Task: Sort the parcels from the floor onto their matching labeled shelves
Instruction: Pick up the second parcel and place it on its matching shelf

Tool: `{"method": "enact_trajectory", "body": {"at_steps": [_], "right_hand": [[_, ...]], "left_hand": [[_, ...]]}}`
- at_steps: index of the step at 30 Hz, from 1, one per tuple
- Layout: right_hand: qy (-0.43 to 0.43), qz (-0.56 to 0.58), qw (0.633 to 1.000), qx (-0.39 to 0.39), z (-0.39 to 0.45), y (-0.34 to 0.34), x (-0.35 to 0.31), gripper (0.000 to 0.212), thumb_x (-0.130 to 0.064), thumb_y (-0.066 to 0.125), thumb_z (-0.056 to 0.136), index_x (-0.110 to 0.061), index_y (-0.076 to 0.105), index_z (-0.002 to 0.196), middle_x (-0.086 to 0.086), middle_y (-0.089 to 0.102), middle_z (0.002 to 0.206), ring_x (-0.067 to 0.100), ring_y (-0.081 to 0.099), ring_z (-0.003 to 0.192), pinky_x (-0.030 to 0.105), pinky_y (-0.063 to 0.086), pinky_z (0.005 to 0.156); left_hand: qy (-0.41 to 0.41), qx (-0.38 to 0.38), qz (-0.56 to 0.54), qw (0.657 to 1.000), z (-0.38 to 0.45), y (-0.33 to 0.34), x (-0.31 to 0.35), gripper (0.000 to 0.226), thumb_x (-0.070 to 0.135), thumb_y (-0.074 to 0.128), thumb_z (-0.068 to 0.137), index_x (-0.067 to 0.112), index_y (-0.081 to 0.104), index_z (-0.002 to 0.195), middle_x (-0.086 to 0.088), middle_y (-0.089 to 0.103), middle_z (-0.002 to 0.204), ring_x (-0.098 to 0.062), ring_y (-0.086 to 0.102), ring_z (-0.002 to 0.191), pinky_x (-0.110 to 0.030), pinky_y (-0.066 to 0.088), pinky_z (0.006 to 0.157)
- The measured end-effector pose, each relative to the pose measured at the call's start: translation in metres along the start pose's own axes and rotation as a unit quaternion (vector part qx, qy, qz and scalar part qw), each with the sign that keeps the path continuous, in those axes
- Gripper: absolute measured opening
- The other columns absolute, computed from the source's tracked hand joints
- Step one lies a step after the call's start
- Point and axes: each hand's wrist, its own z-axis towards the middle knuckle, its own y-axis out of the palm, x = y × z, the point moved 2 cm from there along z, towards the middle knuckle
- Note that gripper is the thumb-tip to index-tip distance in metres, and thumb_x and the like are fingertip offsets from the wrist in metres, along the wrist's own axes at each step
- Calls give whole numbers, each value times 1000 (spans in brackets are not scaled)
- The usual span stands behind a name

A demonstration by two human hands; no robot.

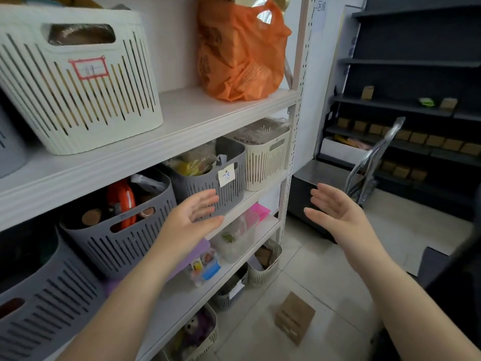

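Both hands are up in front of the white shelves [197, 118] and both are empty: the left hand [194, 216] has its fingers spread and straight, palm turned inward, just in front of the grey basket [231, 178] with the "78" tag [226, 175], though contact can't be judged; the right hand [335, 212] is open too, palm facing the left one. Down on the tiled floor [325, 269] beside the lowest shelf lies a brown cardboard parcel [294, 317], tilted, its long side running from near the camera away toward the shelves, one corner pointing up the aisle
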Motion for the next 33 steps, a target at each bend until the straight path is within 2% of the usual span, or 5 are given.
{"method": "enact_trajectory", "body": {"at_steps": [4, 8, 14, 21, 33], "right_hand": [[8, -9, 999, 30, 11, -3, 3, 64, -9, 70, 75, -19, 44, 133, -4, 54, 128, 12, 52, 119, 32, 38, 105], [20, -17, 998, 54, 21, -4, 8, 63, -8, 68, 76, -19, 43, 134, -5, 52, 127, 10, 50, 117, 29, 37, 103], [39, -34, 991, 125, 37, -8, 19, 63, -10, 69, 76, -20, 43, 133, -4, 53, 130, 10, 50, 119, 31, 38, 104], [49, -52, 982, 174, 40, -12, 30, 68, -13, 70, 75, -20, 41, 135, -4, 52, 133, 10, 50, 122, 33, 38, 107], [53, -65, 961, 265, 37, -31, 60, 88, -36, 71, 56, -24, 39, 136, -10, 52, 130, 4, 49, 123, 31, 37, 108]], "left_hand": [[2, -30, -8, 1000, 31, 6, -3, 47, 10, 65, 78, 40, 50, 111, 15, 58, 117, -6, 54, 113, -39, 40, 104], [-1, -57, -14, 998, 61, 14, -8, 53, 10, 64, 79, 27, 48, 127, 6, 57, 127, -10, 53, 117, -41, 39, 106], [18, -128, -9, 992, 110, 32, -14, 52, 12, 63, 80, 28, 47, 127, 10, 56, 126, -8, 53, 115, -35, 39, 103], [32, -171, -31, 984, 144, 49, -30, 51, 12, 62, 81, 25, 47, 128, 18, 57, 114, 9, 56, 97, -12, 41, 79], [54, -209, -77, 973, 185, 92, -50, 46, 13, 61, 80, 32, 50, 121, 19, 58, 118, 2, 54, 108, -19, 42, 88]]}}
